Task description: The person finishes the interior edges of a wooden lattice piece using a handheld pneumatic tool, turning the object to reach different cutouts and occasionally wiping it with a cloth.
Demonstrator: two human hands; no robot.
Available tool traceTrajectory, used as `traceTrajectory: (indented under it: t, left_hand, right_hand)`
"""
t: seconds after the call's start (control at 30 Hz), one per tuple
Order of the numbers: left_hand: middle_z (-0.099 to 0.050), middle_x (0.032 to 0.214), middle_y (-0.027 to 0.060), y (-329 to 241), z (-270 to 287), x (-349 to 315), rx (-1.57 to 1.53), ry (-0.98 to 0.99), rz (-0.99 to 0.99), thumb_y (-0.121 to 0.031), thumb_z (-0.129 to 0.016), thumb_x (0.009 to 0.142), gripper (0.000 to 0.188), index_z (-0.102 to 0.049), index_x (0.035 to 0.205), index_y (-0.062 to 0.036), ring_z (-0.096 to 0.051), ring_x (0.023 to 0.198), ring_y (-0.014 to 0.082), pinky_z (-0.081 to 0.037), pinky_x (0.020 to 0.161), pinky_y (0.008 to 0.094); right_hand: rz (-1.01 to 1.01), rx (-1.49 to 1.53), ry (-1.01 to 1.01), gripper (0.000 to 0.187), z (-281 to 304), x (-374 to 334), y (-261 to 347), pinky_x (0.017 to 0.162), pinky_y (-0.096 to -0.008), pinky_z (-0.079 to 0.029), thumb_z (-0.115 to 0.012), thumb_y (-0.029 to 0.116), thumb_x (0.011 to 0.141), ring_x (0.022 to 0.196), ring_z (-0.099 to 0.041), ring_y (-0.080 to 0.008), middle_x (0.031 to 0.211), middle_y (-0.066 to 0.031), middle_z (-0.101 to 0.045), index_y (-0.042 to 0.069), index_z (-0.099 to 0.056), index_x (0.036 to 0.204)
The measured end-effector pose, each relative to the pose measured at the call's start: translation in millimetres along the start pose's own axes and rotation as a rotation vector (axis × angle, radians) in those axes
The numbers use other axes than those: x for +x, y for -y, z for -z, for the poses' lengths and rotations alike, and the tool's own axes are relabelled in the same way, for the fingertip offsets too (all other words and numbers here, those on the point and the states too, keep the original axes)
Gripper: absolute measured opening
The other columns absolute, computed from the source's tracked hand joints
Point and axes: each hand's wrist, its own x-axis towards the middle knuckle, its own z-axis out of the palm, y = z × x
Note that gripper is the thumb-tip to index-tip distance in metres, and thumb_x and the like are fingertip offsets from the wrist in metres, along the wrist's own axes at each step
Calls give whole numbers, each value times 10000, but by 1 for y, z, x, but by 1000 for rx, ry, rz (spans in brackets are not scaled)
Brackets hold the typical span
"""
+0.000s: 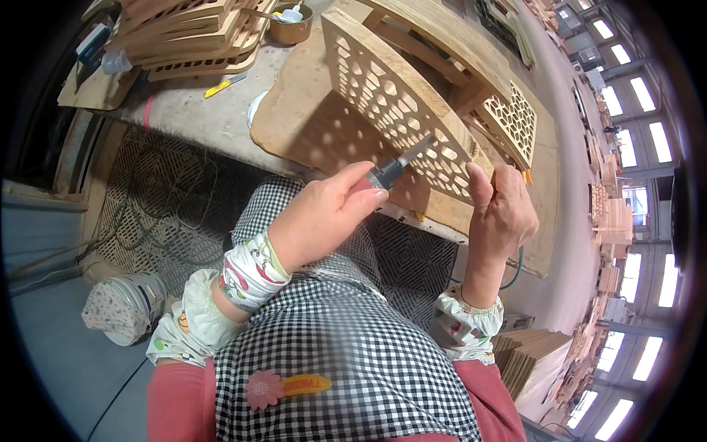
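My left hand (324,217) is closed around a hand tool with a dark collar (385,174) and a slim grey tip. The tip points up and to the right, in front of the holes of a pale wooden panel (398,66) that stands tilted on edge. At the panel's near right end, my right hand (504,210) is curled with its thumb raised against the edge; part of its grip is hidden. Behind the panel is a wooden frame (423,48) with a honeycomb-cut panel (513,121) at its right end.
A brown board (283,125) lies on the worktable beneath the panel. Stacked wooden pieces (191,37), a yellow cutter knife (219,88) and a metal pot (291,31) holding a white bottle are at the far left. On the floor are a bucket (151,295) and hoses (136,236).
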Motion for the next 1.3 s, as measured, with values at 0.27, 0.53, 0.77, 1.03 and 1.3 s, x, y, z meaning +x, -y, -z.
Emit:
traceTrajectory:
  t: [0.27, 0.53, 0.77, 1.03, 1.3]
  left_hand:
    - [-553, 715, -39, 13, 8, 11, -579, 337, 280, -302, -511, 1133, 289, -599, 1218, -41, -487, 516, 33, -405, 469, 200]
    - [-538, 727, -38, 6, 16, -28, -533, 306, 305, -263, -501, 1143, 393, -540, 1445, -14, -491, 525, 20, -415, 472, 187]
    - [-542, 719, -36, 0, 5, -16, -528, 343, 258, -295, -485, 1148, 332, -580, 1310, -22, -495, 504, 26, -427, 452, 193]
    - [-527, 684, -49, -6, 0, 3, -498, 373, 289, -348, -487, 1142, 284, -562, 1071, -83, -494, 499, 22, -405, 432, 186]
    - [-566, 678, -20, -6, -7, 5, -320, 251, 181, -344, -523, 1124, 309, -604, 1163, -49, -537, 508, 59, -441, 472, 234]
  right_hand:
    - [-44, -30, 35, 547, -6, 1, -9, 544, -371, -447, -738, 555, 943, 591, -551, -266, 699, -74, -563, 83, -545, 746]
    - [-119, 36, 47, 517, -9, 3, 0, 567, -378, -455, -719, 511, 984, 625, -567, -280, 722, -82, -561, 75, -546, 767]
    - [-87, 22, 69, 526, -6, -5, 6, 553, -372, -438, -737, 511, 969, 608, -546, -253, 701, -72, -526, 70, -540, 759]
    - [-54, 56, 13, 540, -9, -6, 0, 520, -363, -421, -760, 507, 955, 559, -494, -245, 671, -65, -494, 71, -531, 734]
    - [-77, 59, 3, 513, -12, -6, -3, 533, -350, -442, -775, 501, 944, 567, -516, -240, 682, -62, -516, 79, -562, 747]
